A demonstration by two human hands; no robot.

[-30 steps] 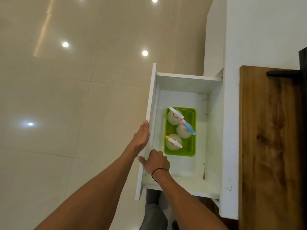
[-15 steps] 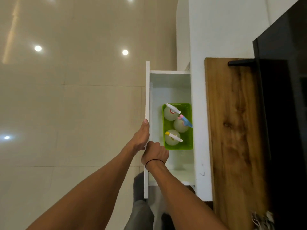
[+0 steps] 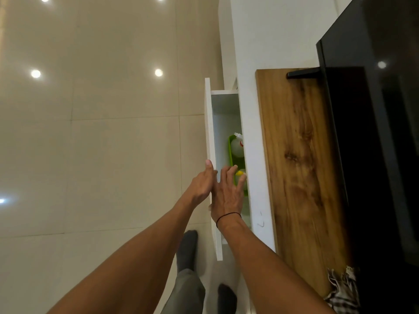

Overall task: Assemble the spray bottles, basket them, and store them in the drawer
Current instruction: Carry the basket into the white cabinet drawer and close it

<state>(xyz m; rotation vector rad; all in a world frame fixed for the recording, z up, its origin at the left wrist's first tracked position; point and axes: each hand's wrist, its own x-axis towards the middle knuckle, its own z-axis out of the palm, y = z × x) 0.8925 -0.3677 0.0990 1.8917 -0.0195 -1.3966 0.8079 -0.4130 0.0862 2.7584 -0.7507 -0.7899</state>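
Observation:
The white drawer (image 3: 209,123) stands only a narrow gap out from the white cabinet. Inside it sits the green basket (image 3: 230,152) with white spray bottles (image 3: 237,148); most of the basket is hidden under the cabinet top. My left hand (image 3: 201,185) lies flat against the outer face of the drawer front, fingers straight. My right hand (image 3: 226,196) hovers over the drawer gap with fingers spread, holding nothing, and covers part of the basket and a yellow-nozzled bottle (image 3: 239,173).
A wooden countertop (image 3: 297,168) runs along the right, with a black screen (image 3: 371,141) on a black foot beyond it. A checked cloth (image 3: 342,288) lies at its near end. Glossy beige floor tiles fill the left. My legs and feet show below.
The drawer has slid most of the way into the cabinet, hiding much of the basket. My right hand has let go of the drawer front and opened above the gap.

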